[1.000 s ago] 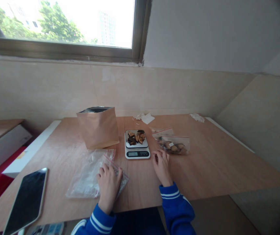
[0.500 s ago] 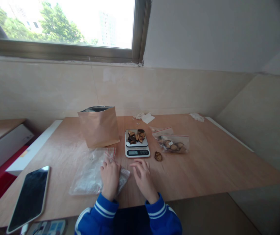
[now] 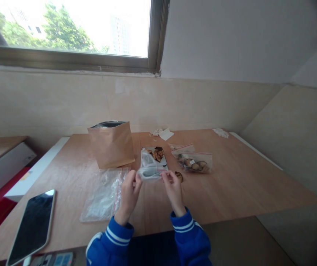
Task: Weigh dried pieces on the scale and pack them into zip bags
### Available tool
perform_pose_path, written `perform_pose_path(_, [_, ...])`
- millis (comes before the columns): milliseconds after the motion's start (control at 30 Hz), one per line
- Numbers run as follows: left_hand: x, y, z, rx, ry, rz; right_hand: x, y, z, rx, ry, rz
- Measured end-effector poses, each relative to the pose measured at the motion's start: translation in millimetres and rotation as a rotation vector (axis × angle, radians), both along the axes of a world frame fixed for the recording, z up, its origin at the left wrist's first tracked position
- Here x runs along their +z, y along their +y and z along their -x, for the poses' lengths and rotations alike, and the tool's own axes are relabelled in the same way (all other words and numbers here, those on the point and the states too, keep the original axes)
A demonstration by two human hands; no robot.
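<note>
A small clear plastic bag (image 3: 149, 164) is pinched at its mouth by left hand (image 3: 129, 192) and right hand (image 3: 173, 189), partly hiding a white rectangular scale (image 3: 163, 162) bearing dried brown slices (image 3: 159, 154).

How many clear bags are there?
At least 4: a held bag between the left hand and right hand, a flat bag on the left, and, overlapping on the right, a front bag and a back bag. More may be hidden beneath.
</note>
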State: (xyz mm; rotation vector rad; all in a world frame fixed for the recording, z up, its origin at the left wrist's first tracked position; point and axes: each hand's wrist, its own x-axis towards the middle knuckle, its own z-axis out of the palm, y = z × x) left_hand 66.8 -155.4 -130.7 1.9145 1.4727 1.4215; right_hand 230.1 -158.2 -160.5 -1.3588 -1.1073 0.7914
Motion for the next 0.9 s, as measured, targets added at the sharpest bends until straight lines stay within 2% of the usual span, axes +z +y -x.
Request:
perform_pose_path(67, [8.0, 11, 3, 0.050, -0.080, 0.022, 4, 6, -16, 0.011, -0.018, 0.001])
perform_pose_path(167, [17.2, 31, 8, 0.046, -0.163, 0.094, 8, 15, -32, 0.211, -0.153, -0.107])
perform_pose_path(200, [18.5, 38, 11, 0.049, -0.183, 0.122, 9, 18, -34, 0.215, -0.227, -0.175])
perform_pose_path(267, [17.0, 50, 16, 0.052, -0.214, 0.175, 10, 29, -37, 0.129, -0.401, -0.286])
perform_pose_path(333, [8.9, 59, 21, 0.055, -0.265, 0.204, 7, 45, -36, 0.058, -0.576, -0.325])
perform_pose_path(433, [-14.1, 68, 21, 0.122, -0.395, 0.184, -5, 73, -32, 0.090, -0.782, -0.324])
perform_pose_path(500, [-31.6, 71, 18, 0.179, -0.489, 0.176, -14, 89, -30, 0.120, -0.868, -0.311])
perform_pose_path(600, [-51.3, 74, 12, 0.184, -0.572, 0.190, -24, 103, -28, 0.127, -0.948, -0.285])
perform_pose_path(700, [-58.8, 74, 10, 0.153, -0.582, 0.204, -25, 106, -27, 0.105, -1.012, -0.266])
perform_pose_path(900, [-58.7, 72, 10, 0.134, -0.535, 0.212, -21, 104, -29, 0.066, -1.063, -0.247])
